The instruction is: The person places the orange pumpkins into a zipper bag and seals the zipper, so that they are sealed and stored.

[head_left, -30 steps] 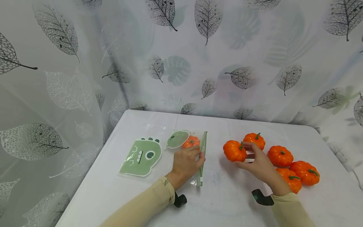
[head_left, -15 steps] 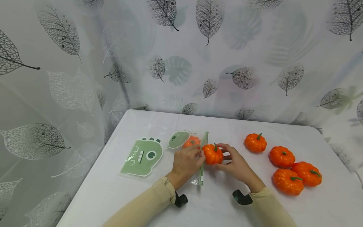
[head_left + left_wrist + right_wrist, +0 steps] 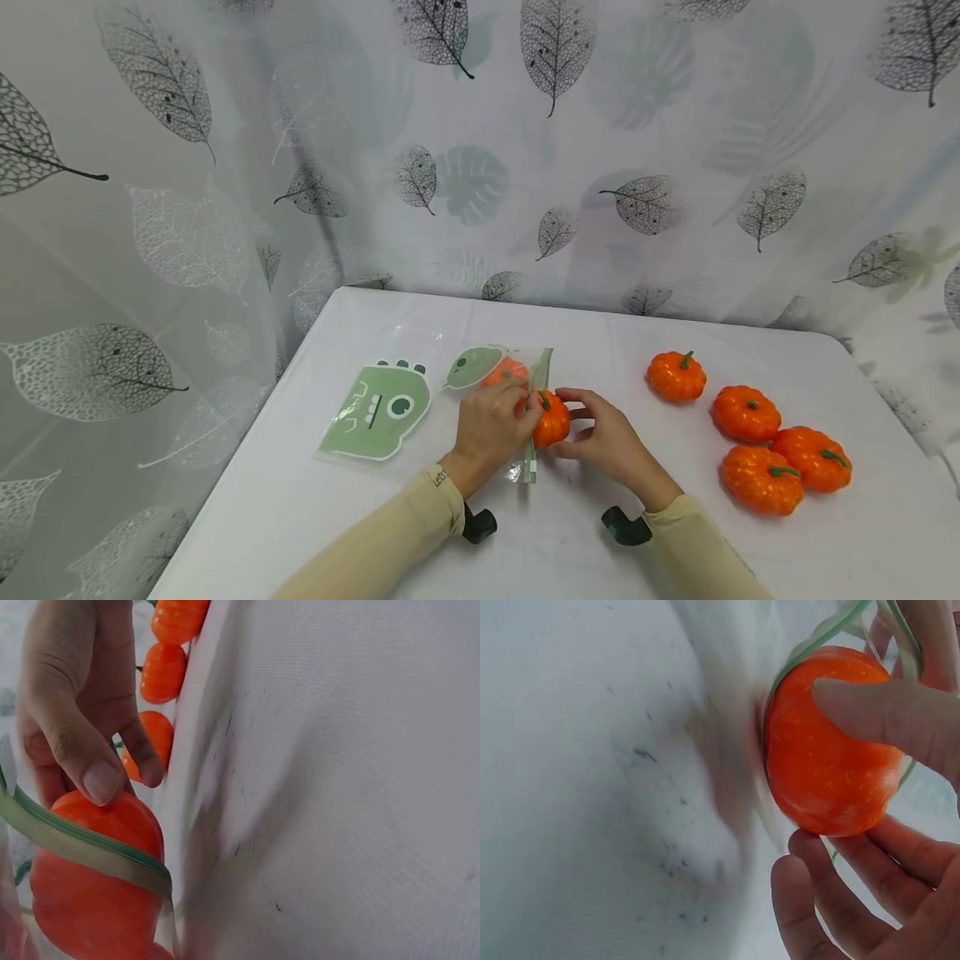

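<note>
My right hand [image 3: 611, 446] holds a small orange toy pumpkin [image 3: 552, 421] between thumb and fingers at the mouth of a clear zip bag. In the right wrist view the bag's green-edged opening [image 3: 804, 652] curves round the pumpkin, and my thumb [image 3: 877, 712] lies across it. The left wrist view has the green zip strip [image 3: 90, 844] running across the pumpkin, whose lower part shows through the plastic. My left hand [image 3: 487, 429] pinches the bag's edge beside the opening. Another pumpkin [image 3: 507, 370] is inside the bag, near a green printed shape [image 3: 474, 367].
Several more orange pumpkins, among them a rear one [image 3: 676, 377] and a front one [image 3: 762, 481], sit at the right of the white table [image 3: 600, 333]. A green dinosaur-face bag [image 3: 382, 412] lies flat at the left. A leaf-print curtain [image 3: 555, 167] hangs behind.
My right hand has carried the pumpkin leftward from beside the others to the bag's mouth, and the pumpkin has now passed partly into the opening. My left hand stays at the bag's edge.
</note>
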Demonstrator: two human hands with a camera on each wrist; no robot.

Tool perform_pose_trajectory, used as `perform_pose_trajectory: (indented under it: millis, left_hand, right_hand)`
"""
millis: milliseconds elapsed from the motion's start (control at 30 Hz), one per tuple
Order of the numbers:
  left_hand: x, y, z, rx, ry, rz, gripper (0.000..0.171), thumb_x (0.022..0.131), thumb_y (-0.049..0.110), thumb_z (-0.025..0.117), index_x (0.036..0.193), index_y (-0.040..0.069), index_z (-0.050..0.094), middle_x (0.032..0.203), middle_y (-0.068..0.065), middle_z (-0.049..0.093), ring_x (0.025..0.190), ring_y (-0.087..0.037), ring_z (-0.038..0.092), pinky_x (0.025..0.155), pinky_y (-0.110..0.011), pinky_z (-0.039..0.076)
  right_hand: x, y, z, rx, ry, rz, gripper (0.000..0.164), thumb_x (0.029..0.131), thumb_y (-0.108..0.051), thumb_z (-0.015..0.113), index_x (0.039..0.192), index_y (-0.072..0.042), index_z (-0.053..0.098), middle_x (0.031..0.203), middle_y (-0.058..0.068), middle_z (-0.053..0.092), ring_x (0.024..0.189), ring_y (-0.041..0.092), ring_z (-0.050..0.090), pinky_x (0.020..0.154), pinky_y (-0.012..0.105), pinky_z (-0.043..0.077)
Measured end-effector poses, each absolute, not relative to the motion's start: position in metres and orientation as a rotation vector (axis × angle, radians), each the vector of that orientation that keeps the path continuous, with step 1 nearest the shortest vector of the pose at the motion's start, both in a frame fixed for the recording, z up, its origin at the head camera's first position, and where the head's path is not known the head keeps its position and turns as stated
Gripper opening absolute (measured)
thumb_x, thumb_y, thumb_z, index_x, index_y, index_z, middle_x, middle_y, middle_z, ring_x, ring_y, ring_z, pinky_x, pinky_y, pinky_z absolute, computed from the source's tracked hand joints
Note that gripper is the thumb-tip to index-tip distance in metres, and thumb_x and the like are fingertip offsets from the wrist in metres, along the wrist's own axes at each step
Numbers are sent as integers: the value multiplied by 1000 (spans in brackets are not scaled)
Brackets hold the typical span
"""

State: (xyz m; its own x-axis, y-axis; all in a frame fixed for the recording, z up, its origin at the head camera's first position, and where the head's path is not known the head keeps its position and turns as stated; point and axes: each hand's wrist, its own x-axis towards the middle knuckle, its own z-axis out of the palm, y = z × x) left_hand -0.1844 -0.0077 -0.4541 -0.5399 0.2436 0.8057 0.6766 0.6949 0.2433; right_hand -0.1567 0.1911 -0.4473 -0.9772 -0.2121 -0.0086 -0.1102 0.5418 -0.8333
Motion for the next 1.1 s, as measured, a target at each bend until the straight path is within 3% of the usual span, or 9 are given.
perform_pose_trajectory:
  millis: [367, 533, 700, 1100]
  left_hand:
    - [-184, -9, -453, -715, -2101, -696, 7, 79, 12, 77, 73, 10, 74, 91, -3, 77, 79, -15, 74, 59, -27, 57]
    - [-184, -10, -453, -714, -2102, -673, 8, 79, 12, 76, 72, 10, 73, 90, -2, 77, 79, -13, 74, 59, -26, 57]
    - [-184, -10, -452, -717, -2070, -628, 9, 77, 11, 76, 69, 10, 72, 89, -2, 77, 79, -12, 74, 57, -25, 57]
    - [-186, -6, -451, -726, -2002, -548, 7, 75, 12, 75, 68, 11, 74, 88, 0, 77, 76, -10, 73, 54, -25, 56]
  right_hand:
    - [-157, 181, -456, -446, 2680, -1364, 77, 76, -11, 88, 146, -13, 55, 125, 12, 56, 104, 28, 64, 78, 34, 58]
    - [-154, 180, -457, -400, 2655, -1376, 79, 80, -16, 86, 149, -7, 49, 131, 12, 57, 104, 28, 64, 80, 34, 57]
    - [-152, 180, -455, -254, 2554, -1543, 67, 86, -20, 81, 145, -5, 53, 139, 12, 57, 107, 28, 66, 84, 37, 57]
    - [-154, 175, -458, -251, 2541, -1675, 44, 90, -16, 77, 131, -7, 65, 129, 11, 62, 102, 27, 70, 79, 32, 58]
